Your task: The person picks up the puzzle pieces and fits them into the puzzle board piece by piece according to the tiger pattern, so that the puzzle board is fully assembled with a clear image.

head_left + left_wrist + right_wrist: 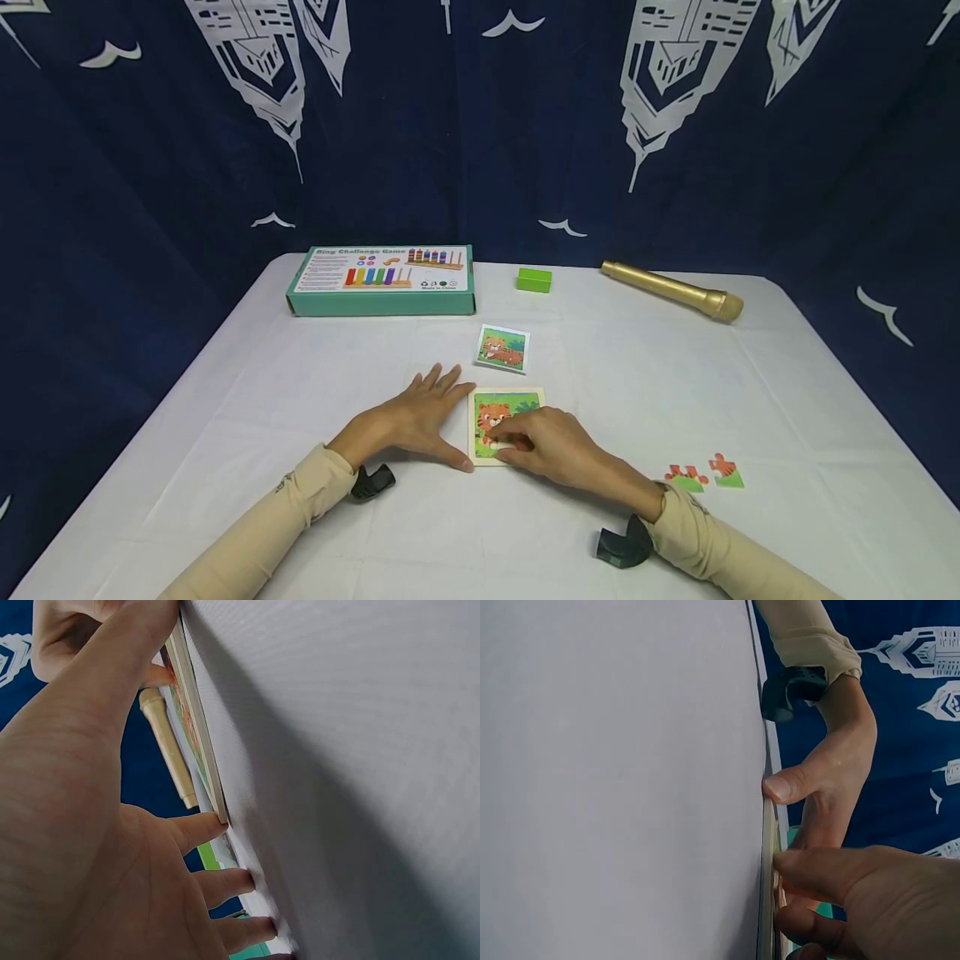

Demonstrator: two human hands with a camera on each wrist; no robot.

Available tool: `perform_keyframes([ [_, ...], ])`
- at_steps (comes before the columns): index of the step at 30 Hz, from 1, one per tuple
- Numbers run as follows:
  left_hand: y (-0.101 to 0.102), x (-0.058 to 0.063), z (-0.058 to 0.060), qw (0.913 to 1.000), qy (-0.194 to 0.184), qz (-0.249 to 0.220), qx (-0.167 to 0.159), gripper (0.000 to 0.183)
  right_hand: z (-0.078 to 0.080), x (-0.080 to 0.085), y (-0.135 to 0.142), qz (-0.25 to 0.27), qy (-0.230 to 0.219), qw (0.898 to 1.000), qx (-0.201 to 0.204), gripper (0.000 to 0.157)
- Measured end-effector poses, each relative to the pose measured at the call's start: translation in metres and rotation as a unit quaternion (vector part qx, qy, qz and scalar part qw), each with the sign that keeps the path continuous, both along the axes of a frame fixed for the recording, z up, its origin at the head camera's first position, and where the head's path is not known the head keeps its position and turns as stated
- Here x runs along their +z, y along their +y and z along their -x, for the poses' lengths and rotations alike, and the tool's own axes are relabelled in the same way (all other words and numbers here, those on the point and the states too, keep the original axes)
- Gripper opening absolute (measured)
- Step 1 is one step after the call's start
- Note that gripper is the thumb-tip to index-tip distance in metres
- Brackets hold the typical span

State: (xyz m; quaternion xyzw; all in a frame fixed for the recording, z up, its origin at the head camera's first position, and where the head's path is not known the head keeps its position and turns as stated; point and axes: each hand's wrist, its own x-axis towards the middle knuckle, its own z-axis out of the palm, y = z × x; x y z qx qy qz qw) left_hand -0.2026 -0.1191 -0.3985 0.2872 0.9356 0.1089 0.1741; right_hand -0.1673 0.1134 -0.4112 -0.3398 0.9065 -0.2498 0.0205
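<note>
A square puzzle board [480, 460] with a pale wooden frame and a tiger picture lies on the table. Fingers spread, my left hand [420, 414] rests beside it, thumb and one fingertip at its left edge. In the left wrist view, the fingertips [238, 879] meet the cloth along the board's side. My right hand [558, 446] bends over the lower part of the picture, thumb and index finger pinching a puzzle piece there, mostly hidden by the fingers. Two loose puzzle pieces [686, 477], [726, 471] in orange and green lie to the right, near the right forearm.
Behind the board sits a small tiger picture card [502, 348]. Farther back are a green game box [381, 307], a bright green block [534, 280] and a gold microphone [667, 289]. A white cloth covers the table [262, 400]; a dark blue curtain [465, 125] hangs behind.
</note>
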Motion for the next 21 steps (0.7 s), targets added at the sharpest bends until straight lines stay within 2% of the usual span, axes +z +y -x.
perform_keyframes([
  [9, 0.0, 0.0, 0.0, 1.0, -0.002, -0.005, 0.002, 0.116, -0.002, 0.0, -0.002, 0.017, 0.021, 0.999, 0.042, 0.01],
  [16, 0.0, 0.001, -0.001, 0.9999, -0.004, -0.01, 0.004, 0.115, -0.002, 0.005, 0.003, -0.044, 0.029, 0.994, 0.097, 0.019],
  [21, 0.0, 0.001, -0.001, 0.9999, -0.004, -0.011, 0.002, 0.115, -0.002, 0.009, 0.011, -0.05, 0.019, 0.992, 0.115, 0.026],
])
